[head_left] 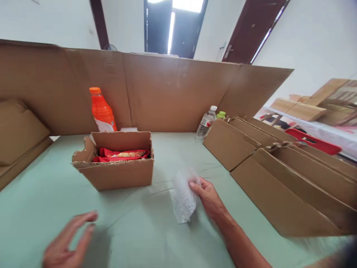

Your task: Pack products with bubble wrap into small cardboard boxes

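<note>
My right hand (208, 195) pinches a piece of translucent bubble wrap (184, 199) over the middle of the pale green table (134, 238). The wrap hangs down from my fingers, slightly blurred. At the lower left, my left hand (69, 240) is held with thumb and fingers apart and nothing between them. Ahead of it stands an open cardboard box (119, 178) with a torn left side. Inside the box lie red packets (122, 154), partly hidden by its front wall.
Behind the box are an orange bottle (103, 111) and a tall cardboard screen (173, 93). At the right, a clear water bottle (206, 123) and a green-capped bottle (221, 115) stand near open cardboard bins (273, 197). Folded cardboard (22, 137) rests at the left edge.
</note>
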A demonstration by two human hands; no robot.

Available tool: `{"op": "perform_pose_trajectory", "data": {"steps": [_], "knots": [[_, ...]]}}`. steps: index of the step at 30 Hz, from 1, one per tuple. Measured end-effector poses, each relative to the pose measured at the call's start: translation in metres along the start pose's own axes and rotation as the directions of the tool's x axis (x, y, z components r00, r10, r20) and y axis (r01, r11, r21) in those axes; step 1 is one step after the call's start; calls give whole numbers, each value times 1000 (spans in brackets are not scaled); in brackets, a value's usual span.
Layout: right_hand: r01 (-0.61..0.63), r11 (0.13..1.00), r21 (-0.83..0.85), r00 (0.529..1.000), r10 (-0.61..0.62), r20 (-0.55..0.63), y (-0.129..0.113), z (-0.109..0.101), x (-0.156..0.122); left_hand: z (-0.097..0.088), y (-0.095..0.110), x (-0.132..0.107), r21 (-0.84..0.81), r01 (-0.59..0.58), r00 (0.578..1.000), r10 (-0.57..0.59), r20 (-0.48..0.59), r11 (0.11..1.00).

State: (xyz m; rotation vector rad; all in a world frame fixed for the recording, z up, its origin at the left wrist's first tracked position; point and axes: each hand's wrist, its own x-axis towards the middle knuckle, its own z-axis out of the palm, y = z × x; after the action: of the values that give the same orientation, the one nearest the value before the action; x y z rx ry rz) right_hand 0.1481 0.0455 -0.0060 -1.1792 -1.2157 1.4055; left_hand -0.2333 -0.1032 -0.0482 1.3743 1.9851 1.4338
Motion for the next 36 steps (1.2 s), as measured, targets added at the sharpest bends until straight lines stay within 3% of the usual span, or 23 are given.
{"op": "perform_pose_trajectory", "data": {"steps": [2,3,6,8,9,11,13,15,17,19,22,25,28,32,36], "knots": [[97,981,-165,990,-78,121,-20,14,-18,23,29,-17,-49,-211,946,217,239,976],[149,958,-245,972,-97,214,-30,22,-29,34,48,-16,-92,-242,915,259,310,966],[315,864,-392,845,-66,531,-60,44,-60,53,101,1,-287,-221,798,342,496,932],[392,826,-405,778,-63,625,-72,50,-76,58,125,8,-374,-137,693,358,626,917],[412,818,-402,774,-81,628,-76,50,-81,60,132,7,-394,-86,638,354,684,915],[414,822,-391,816,-144,560,-79,47,-85,62,133,-3,-408,17,541,335,772,913],[376,848,-374,881,-202,429,-76,41,-82,62,124,-17,-395,151,494,277,824,906],[309,885,-348,932,-210,295,-69,38,-76,56,107,-25,-348,296,498,167,851,889],[232,919,-319,963,-172,207,-56,40,-67,42,91,-24,-301,396,561,31,827,868],[159,943,-292,980,-114,164,-38,47,-57,24,76,-13,-257,411,639,-75,765,875],[105,931,-349,990,-65,124,-7,54,-45,1,56,10,-119,339,727,-179,663,933],[121,856,-502,993,-105,61,14,47,-39,-7,37,16,39,300,749,-261,609,953],[207,763,-612,977,-198,84,17,37,-45,-7,22,2,52,316,741,-281,610,947],[456,619,-639,889,-295,349,9,51,-64,-8,13,-28,46,248,793,-231,564,968],[700,476,-533,686,-239,687,13,86,-84,-6,11,-55,30,257,805,-231,547,966]]}}
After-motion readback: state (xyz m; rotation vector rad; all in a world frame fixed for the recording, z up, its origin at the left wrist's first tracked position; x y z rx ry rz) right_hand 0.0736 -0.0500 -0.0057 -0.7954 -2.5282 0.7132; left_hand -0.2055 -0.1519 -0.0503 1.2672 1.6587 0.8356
